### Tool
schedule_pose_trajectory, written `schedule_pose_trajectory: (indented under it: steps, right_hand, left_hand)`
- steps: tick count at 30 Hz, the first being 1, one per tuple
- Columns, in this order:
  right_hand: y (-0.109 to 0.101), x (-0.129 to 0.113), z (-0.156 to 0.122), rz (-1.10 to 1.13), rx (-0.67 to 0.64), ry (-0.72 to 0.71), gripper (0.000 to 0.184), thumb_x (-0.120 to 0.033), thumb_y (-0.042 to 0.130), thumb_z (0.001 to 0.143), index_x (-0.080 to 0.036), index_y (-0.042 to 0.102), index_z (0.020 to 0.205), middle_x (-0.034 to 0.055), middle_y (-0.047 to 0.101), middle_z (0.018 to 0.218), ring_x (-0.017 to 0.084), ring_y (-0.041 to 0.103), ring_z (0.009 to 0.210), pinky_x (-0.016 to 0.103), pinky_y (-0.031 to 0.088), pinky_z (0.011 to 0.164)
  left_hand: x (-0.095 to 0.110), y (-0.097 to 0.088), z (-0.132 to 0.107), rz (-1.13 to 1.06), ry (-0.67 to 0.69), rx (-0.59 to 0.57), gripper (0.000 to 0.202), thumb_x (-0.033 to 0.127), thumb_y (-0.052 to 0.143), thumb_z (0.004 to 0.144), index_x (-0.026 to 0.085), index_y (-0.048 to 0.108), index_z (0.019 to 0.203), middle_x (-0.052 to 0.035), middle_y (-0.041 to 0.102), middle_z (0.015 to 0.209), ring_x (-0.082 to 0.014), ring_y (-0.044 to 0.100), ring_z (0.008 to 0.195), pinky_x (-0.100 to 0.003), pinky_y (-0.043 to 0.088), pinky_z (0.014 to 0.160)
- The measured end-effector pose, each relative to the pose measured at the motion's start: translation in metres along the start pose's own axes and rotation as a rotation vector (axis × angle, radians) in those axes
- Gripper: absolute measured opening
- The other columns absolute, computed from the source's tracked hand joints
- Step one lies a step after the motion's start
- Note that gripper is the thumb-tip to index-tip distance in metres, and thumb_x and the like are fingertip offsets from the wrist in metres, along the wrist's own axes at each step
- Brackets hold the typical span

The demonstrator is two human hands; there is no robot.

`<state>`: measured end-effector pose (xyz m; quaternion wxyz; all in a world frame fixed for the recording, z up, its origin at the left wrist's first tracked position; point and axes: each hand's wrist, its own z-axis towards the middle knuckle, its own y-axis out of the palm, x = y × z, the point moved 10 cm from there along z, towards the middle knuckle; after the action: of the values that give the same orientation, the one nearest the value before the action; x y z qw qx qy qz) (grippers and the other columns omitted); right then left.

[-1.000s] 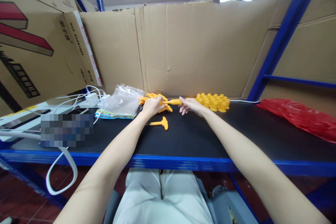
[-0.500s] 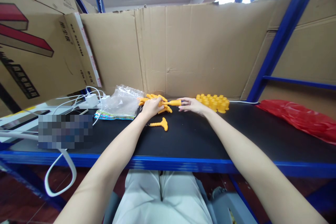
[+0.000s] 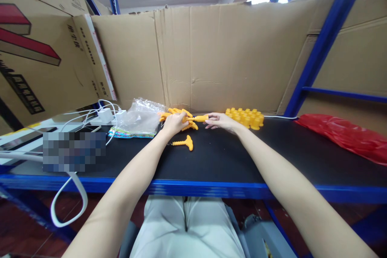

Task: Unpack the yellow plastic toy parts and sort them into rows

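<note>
My left hand (image 3: pixel 175 122) is closed around the thin end of a yellow plastic piece (image 3: pixel 200 118), which lies level between my hands. At its wider end, the fingers of my right hand (image 3: pixel 222 122) close on the piece. Behind and around my left hand lies a pile of yellow plastic parts (image 3: pixel 181 111), partly hidden by that hand. Nearer to me, a yellow T-shaped handle with a ridged shaft (image 3: pixel 185 142) rests on the black tabletop (image 3: pixel 217 161). Its tip carries something small and thin, too small to make out.
Several yellow knobbed cylinders (image 3: pixel 246 118) stand grouped beyond my right hand. Left of the pile is a clear plastic bag (image 3: pixel 140 117) with coloured packaging under it. White chargers and cables (image 3: pixel 105 115) lie farther left. A red plastic bag (image 3: pixel 341 135) is at the right. Cardboard (image 3: pixel 226 56) walls the back.
The wider end of the yellow piece has turned slightly, and my right hand's fingers sit a little closer over it. My left hand stays almost still.
</note>
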<state>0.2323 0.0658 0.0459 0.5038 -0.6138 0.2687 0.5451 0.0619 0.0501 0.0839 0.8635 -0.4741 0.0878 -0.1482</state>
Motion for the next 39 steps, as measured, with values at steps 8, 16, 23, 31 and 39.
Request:
schedule_pose_trajectory:
  steps: [8,16,23,31,39]
  right_hand:
    - [-0.065,-0.013,0.001,-0.121,0.383,-0.157,0.042,-0.025,0.071,0.075,-0.014,0.059,0.114,0.0111,0.068,0.099,0.015,0.067,0.078,0.032,0.053,0.078]
    - [-0.087,-0.029,-0.019,-1.01,0.615,-0.381,0.034,-0.019,0.059,0.082,-0.02,0.06,0.115,0.0096,0.066,0.112,0.024,0.06,0.1,0.044,0.037,0.092]
    - [-0.039,-0.012,-0.002,-1.56,0.475,-0.296,0.032,-0.012,0.039,0.09,-0.016,0.058,0.116,0.0122,0.067,0.105,0.024,0.058,0.095,0.043,0.025,0.093]
    - [-0.03,0.003,0.01,-1.729,0.411,-0.237,0.035,-0.012,0.032,0.093,-0.01,0.058,0.116,0.0162,0.065,0.103,0.026,0.056,0.096,0.044,0.022,0.097]
    - [-0.021,0.001,0.01,-1.709,0.401,-0.256,0.04,-0.011,0.027,0.093,-0.01,0.061,0.113,0.0171,0.065,0.102,0.026,0.057,0.096,0.043,0.026,0.098]
  left_hand:
    - [0.0,-0.016,-0.006,-0.115,-0.023,0.091,0.063,0.048,0.049,0.086,0.024,0.03,0.141,-0.0078,0.067,0.107,-0.0235,0.063,0.097,-0.03,0.045,0.077]
    - [-0.002,-0.01,-0.003,-0.122,-0.001,0.095,0.04,0.031,0.043,0.089,0.021,0.045,0.128,-0.006,0.068,0.108,-0.0215,0.064,0.095,-0.031,0.045,0.077]
    - [0.001,-0.006,-0.003,-0.105,0.026,0.075,0.031,0.03,0.041,0.089,0.021,0.052,0.118,-0.0068,0.07,0.103,-0.0217,0.065,0.091,-0.03,0.045,0.074]
    - [0.002,-0.005,-0.002,-0.065,0.022,0.055,0.028,0.031,0.04,0.09,0.02,0.056,0.11,-0.0071,0.071,0.093,-0.0222,0.065,0.089,-0.03,0.045,0.072]
    - [0.003,-0.004,-0.002,-0.08,0.027,0.036,0.026,0.028,0.04,0.089,0.02,0.058,0.105,-0.0074,0.071,0.096,-0.0231,0.064,0.093,-0.031,0.045,0.074]
